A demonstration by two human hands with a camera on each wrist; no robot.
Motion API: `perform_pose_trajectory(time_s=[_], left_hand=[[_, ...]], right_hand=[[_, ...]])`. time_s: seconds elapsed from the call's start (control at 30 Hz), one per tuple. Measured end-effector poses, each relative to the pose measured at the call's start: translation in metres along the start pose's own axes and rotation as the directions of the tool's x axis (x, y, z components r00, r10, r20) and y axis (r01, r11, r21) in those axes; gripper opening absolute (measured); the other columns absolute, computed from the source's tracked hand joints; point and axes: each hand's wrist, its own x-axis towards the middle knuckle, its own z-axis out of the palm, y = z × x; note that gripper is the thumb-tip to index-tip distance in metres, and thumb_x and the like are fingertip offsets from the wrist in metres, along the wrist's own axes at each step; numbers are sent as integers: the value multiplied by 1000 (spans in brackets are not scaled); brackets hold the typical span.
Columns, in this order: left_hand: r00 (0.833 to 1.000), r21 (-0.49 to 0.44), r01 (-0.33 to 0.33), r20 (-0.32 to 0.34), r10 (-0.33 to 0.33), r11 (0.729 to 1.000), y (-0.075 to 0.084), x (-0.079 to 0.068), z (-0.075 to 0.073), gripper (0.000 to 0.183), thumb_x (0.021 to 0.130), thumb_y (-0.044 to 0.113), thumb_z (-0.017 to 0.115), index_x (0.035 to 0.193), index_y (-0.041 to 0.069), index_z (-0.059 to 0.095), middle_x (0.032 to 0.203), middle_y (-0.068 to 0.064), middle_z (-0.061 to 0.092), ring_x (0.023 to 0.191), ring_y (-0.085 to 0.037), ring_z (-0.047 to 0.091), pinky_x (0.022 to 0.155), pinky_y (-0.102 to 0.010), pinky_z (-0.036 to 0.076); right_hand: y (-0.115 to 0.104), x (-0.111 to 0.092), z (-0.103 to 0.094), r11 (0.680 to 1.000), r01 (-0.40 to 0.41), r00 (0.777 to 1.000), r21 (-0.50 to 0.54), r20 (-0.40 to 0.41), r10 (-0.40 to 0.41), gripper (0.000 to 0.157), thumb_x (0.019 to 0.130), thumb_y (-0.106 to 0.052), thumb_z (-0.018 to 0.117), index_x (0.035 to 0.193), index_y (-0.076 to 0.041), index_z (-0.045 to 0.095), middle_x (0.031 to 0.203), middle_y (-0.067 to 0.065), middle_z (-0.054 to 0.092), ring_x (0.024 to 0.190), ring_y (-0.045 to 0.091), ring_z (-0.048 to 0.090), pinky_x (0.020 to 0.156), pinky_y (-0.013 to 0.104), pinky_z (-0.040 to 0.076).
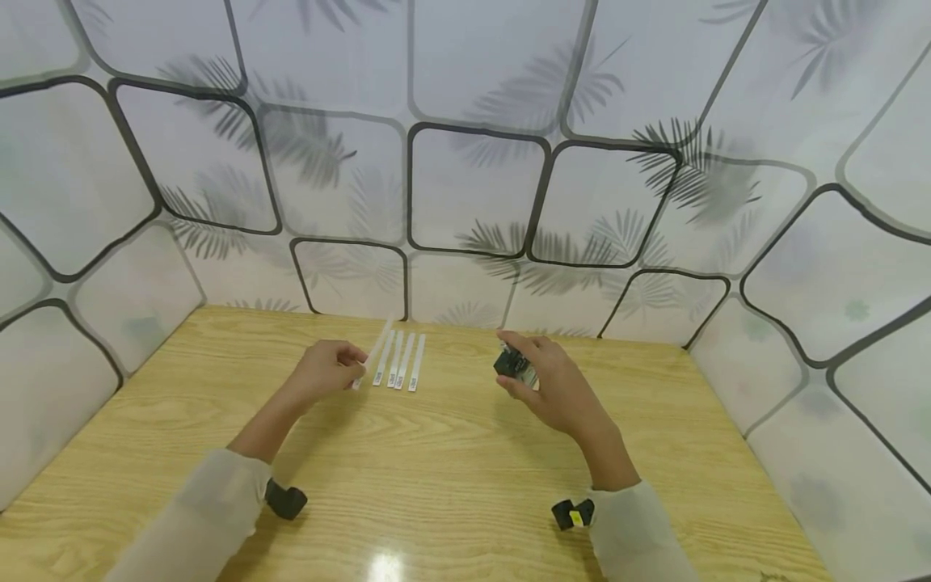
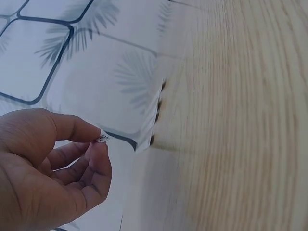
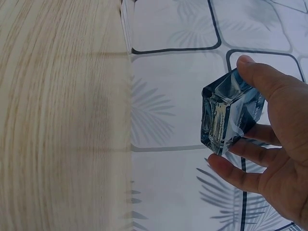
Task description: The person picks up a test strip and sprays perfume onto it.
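Note:
My left hand (image 1: 326,370) pinches the near end of a white paper test strip (image 1: 380,343) between thumb and index finger. The strip slants up and away over the table; in the left wrist view its printed end (image 2: 103,138) shows at the fingertips. Just right of it, several more white strips (image 1: 417,364) lie side by side, printed ends toward me. My right hand (image 1: 558,386) holds a faceted glass perfume bottle (image 3: 226,113) above the table, thumb on one side and fingers on the other. Its dark block-like end (image 1: 507,362) faces left; the palm hides part of it.
The wood-grain table (image 1: 436,485) stretches beneath both hands. Behind it and at both sides stand pale sheets (image 1: 473,194) with a leaf and line pattern. Black wrist cameras (image 1: 286,499) sit on both sleeves.

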Motion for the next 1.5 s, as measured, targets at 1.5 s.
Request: perform_pose_trajectory(time_s=[1.5], left_hand=[[966, 9, -241, 99, 239, 971, 63, -7, 58, 14, 94, 5, 66, 107, 1, 71, 91, -5, 68, 76, -15, 64, 65, -31, 56]], right_hand=[[0, 0, 3, 1000, 4, 1000, -1, 3, -4, 68, 95, -32, 75, 155, -23, 45, 133, 11, 61, 118, 31, 60, 93, 52, 54]])
